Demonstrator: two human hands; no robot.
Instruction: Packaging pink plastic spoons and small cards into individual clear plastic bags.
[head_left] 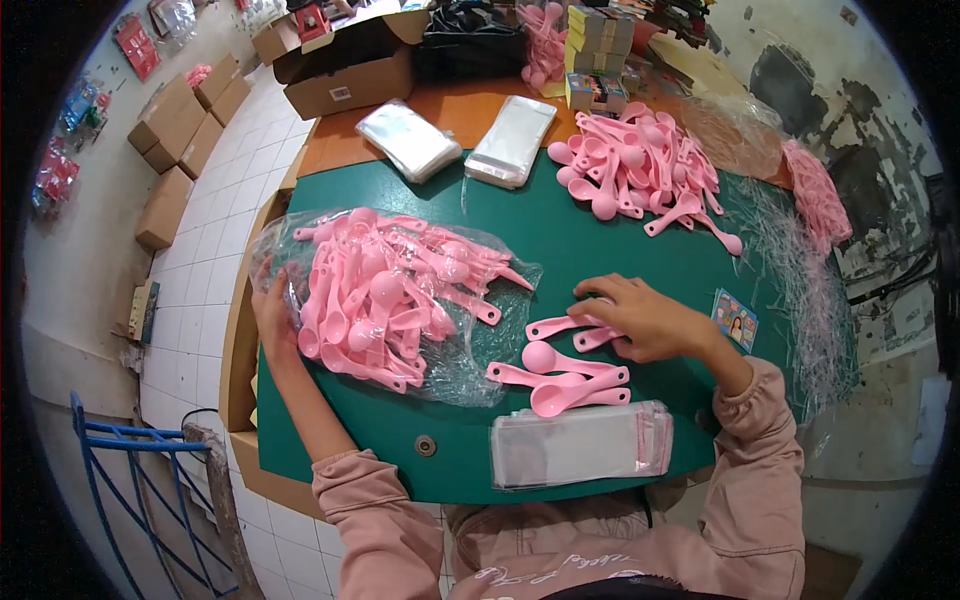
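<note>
On the green table lies a clear plastic bag (470,370) loaded with a heap of pink measuring spoons (375,290). My left hand (278,310) grips the bag's left edge, fingers partly behind the plastic. Toward the right, my right hand (645,318) has its fingers curled down over pink spoons (553,326), whose bowls it mostly covers. Just nearer to me, several loose pink spoons (558,392) lie crossed over one another. Below them is a stack of clear plastic sleeves (565,447) near the table's front edge.
A second pile of pink spoons (640,160) sits at the back right, beside shredded clear plastic (790,300). Two more stacks of clear sleeves (512,140) lie at the back. A small printed card (735,320) rests right of my hand. An open cardboard box (350,80) stands behind.
</note>
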